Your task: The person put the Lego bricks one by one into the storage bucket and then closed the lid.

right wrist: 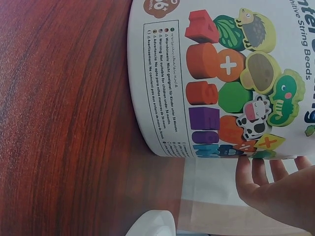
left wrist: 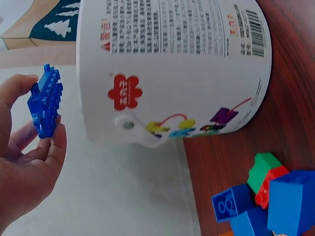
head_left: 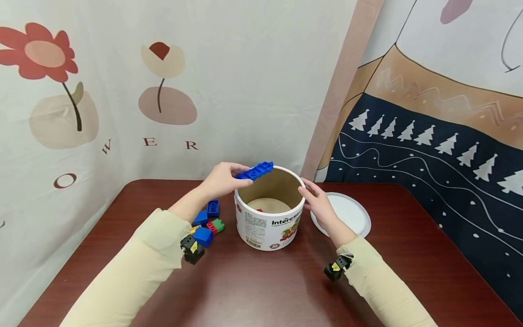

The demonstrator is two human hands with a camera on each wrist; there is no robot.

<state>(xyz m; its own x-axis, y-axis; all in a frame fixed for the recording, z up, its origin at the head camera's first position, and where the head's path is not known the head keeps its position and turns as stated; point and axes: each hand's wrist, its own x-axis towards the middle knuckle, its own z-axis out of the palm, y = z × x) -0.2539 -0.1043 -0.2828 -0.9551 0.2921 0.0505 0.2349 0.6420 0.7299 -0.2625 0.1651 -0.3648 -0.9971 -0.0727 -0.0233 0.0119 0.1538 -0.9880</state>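
A long blue toy building block (head_left: 256, 170) with studs is pinched between the thumb and fingers of my left hand (head_left: 224, 178), over the left part of the bucket's rim. The white printed bucket (head_left: 265, 229) stands upright and uncovered on the table, with a bit of red showing at its bottom. My right hand (head_left: 318, 200) holds the bucket's right rim, thumb on top and fingers along the outside. In the left wrist view the blue block (left wrist: 45, 103) shows its studs, beside the bucket (left wrist: 172, 73). The right wrist view has the right hand's fingers (right wrist: 244, 172) against the bucket wall.
Left of the bucket lies a small pile of blocks: blue ones (head_left: 203, 236), a red and green one (head_left: 215, 225) and a partly covered yellow one. A round white lid (head_left: 345, 213) lies right of the bucket, behind the right forearm. Printed cloth (head_left: 245, 91) hangs behind the table.
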